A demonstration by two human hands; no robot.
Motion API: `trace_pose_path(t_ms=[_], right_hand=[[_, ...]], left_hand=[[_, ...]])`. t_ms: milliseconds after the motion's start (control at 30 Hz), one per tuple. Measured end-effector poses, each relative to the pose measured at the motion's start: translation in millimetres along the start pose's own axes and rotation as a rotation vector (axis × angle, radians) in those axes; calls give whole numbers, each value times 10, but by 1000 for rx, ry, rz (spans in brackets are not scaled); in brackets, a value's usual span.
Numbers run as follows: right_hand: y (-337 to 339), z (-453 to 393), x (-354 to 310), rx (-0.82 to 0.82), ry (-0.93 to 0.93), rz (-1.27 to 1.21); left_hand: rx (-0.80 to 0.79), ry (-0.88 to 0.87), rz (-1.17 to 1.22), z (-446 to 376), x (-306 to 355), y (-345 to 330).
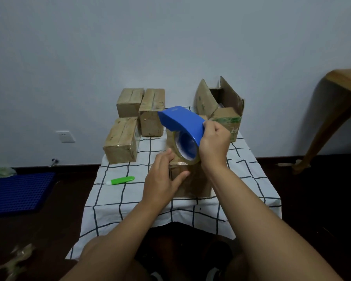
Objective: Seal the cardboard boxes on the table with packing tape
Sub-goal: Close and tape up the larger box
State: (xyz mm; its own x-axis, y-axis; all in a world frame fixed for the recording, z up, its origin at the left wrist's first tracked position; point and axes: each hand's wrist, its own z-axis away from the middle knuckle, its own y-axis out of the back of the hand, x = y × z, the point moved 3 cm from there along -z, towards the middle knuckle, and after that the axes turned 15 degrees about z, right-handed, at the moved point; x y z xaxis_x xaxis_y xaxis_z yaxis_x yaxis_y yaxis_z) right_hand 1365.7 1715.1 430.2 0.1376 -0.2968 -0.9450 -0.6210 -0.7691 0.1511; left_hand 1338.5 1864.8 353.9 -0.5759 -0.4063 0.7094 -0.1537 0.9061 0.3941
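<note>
The box being sealed (188,179) sits at the centre of the desk (130,195), near the front edge. The right hand (213,142) is wrapped around the blue tape dispenser (182,122), whose roll (187,151) rests on the box's near top edge, while the left hand (162,177) lies with fairly straight fingers against the box's left side and thumb on its front face, bracing it. The box looks light and likely to slide on the checked cloth, so steadying it at the side walls seems wise; cardboard is stiff but dents under hard pressure. The dispenser is rigid and best held by its curved handle. At ten o'clock stand three closed boxes (122,138) with glossy tape along their seams. At one o'clock an open box (221,110) has its flaps up; what lies inside is too dark to tell. A green marker (121,180) lies at eight o'clock.
</note>
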Motion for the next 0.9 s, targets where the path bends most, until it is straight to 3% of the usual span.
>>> trace_pose_path(t_ms=[167,367,633,900], right_hand=[[-169,-182,-95,-18,-56,31],[58,73,35,-15,20,-38],[-220,-276,-179,-10,-7,75],[530,-249,-9,-56,-237,-265]], left_hand=[[-7,0,-16,-46,13,-3],[-8,-15,-63,5,0,2],[-52,29,-88,-91,41,-10],[-101,116,-129,-220,131,-34]])
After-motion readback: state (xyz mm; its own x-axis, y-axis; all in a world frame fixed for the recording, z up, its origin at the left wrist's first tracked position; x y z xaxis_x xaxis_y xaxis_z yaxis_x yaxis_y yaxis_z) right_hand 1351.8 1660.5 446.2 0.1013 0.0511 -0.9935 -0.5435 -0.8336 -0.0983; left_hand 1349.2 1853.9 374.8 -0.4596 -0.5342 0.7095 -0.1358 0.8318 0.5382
